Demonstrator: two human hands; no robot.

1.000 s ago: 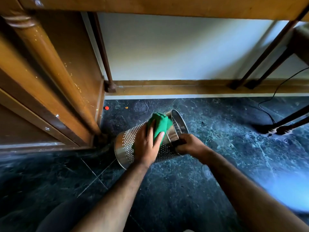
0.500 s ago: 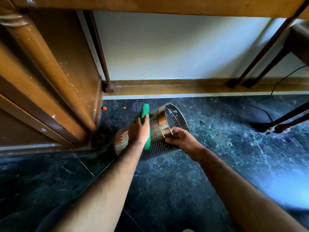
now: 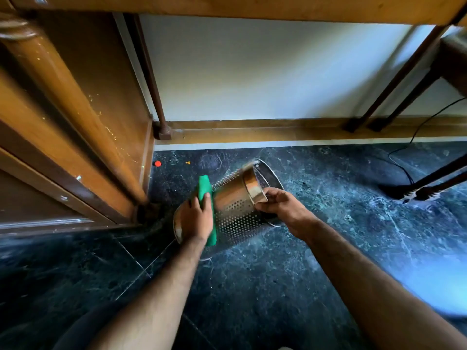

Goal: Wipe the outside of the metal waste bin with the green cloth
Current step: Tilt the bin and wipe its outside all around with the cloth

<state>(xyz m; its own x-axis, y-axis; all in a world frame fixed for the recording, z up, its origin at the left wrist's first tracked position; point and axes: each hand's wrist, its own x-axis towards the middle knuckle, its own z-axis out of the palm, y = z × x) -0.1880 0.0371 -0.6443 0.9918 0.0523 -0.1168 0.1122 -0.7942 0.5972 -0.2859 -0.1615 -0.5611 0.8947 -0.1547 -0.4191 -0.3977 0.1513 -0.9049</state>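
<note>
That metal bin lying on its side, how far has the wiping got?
Done: the metal waste bin is tipped over on the dark floor, its side within reach. In hand: the left hand presses the green cloth against the perforated wall near the base, while the right hand grips the rim. Left: the underside against the floor. How clean the rest is cannot be judged.

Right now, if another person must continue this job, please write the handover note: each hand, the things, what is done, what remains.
Left hand: presses the folded green cloth on the bin's side, near the base.
Right hand: grips the rim.
The perforated cylindrical metal waste bin is tipped on the dark marble floor, mouth away from you.
Done: wiping is under way; the cleaned share cannot be judged.
Left: the remaining outside.
</note>
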